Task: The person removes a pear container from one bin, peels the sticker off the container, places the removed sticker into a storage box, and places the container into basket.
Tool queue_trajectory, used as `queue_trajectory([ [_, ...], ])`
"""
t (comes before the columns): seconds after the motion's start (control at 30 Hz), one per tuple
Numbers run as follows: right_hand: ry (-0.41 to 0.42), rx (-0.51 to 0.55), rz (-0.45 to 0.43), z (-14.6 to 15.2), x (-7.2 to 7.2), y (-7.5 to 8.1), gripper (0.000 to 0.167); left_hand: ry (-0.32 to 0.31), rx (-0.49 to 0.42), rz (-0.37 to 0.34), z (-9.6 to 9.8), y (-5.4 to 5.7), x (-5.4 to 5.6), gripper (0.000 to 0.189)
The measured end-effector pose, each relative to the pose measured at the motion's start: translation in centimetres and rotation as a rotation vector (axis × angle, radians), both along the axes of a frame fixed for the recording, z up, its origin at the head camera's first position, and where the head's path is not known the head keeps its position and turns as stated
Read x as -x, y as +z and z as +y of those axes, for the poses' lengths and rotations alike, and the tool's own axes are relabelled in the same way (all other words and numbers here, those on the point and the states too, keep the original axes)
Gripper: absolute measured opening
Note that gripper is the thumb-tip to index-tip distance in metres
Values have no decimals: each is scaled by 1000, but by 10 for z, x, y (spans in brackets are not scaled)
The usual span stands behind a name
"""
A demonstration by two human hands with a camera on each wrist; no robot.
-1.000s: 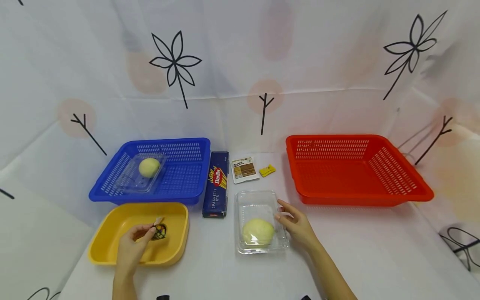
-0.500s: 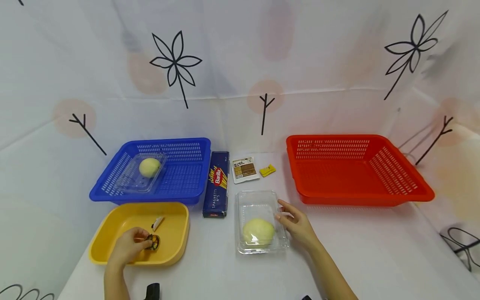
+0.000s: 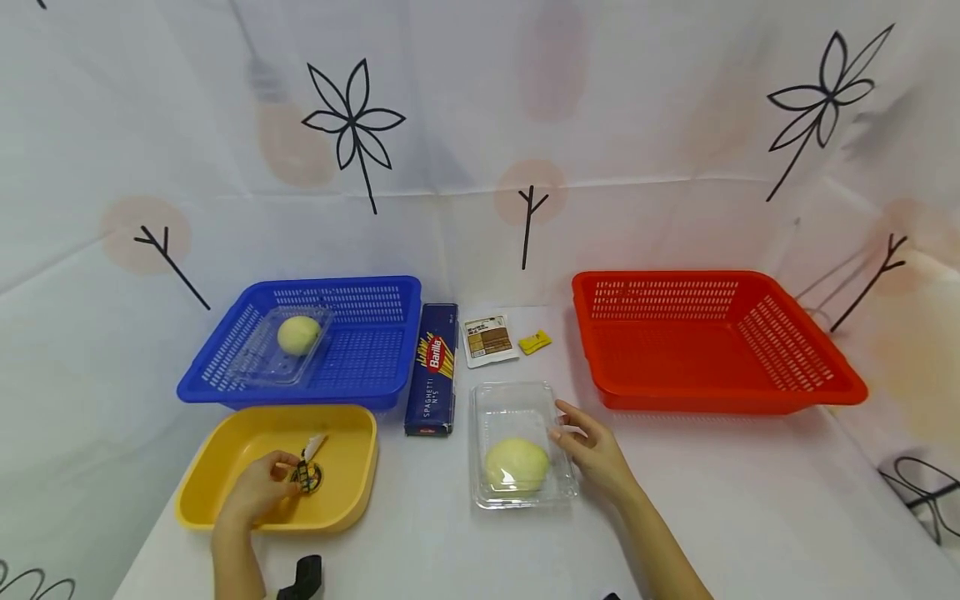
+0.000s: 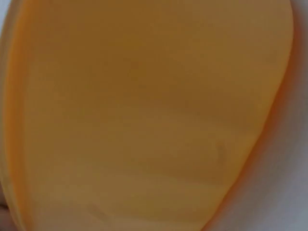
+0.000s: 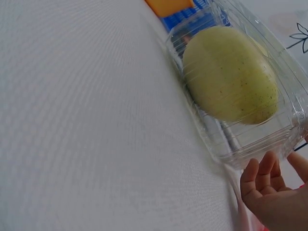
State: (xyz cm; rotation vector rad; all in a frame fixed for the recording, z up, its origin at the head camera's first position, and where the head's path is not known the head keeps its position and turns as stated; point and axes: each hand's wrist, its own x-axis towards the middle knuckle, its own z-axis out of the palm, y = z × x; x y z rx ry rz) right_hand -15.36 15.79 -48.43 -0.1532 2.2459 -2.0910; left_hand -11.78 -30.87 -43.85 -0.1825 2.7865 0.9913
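Note:
In the head view my left hand [image 3: 258, 492] reaches into the yellow basin [image 3: 352, 500], its thumb and fingers pinching a small dark wrapper with a colourful pattern [image 3: 303, 477]. A small pale piece [image 3: 313, 447] shows beside it on the basin floor. The left wrist view is filled by the blurred basin wall [image 4: 144, 120]. My right hand [image 3: 596, 454] rests against the right side of a clear plastic clamshell box [image 3: 513, 400], fingers loosely bent at its edge. Inside that box lies a pale yellow melon [image 5: 226, 77].
Behind the basin stands a blue basket [image 3: 367, 354] with another clear box and pale round fruit [image 3: 298, 336]. A spaghetti box [image 3: 431, 375], a white-brown sachet [image 3: 490, 340] and a small yellow packet [image 3: 535, 341] lie mid-table. A red basket [image 3: 675, 358] is at right.
My left hand has lowered the dark wrapper to the basin floor, and the pale piece now shows lying by it. My right hand and the melon box have stayed put.

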Motion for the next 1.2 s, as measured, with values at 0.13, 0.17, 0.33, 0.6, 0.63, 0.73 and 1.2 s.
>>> queue_trajectory([
  [0.13,-2,2,-3,0,0,0,53,27,65,-12,1,-1,2,39],
  [0.17,-3,1,-5,0,0,0,53,36,78,-14,1,-2,2,42],
  [0.33,-14,-10,-11,0,-1,0,52,59,140,-30,4,-1,3,53],
  [0.6,-15,-5,0,0,-1,1,52,73,168,-32,5,-1,1,58],
  [0.63,-14,-4,4,0,-1,1,52,76,166,-26,5,-2,0,57],
  [0.73,-9,4,14,0,-1,1,52,88,155,-1,5,-2,-2,55],
  [1.2,5,22,35,0,-1,0,52,281,-179,650,38,5,-13,25],
])
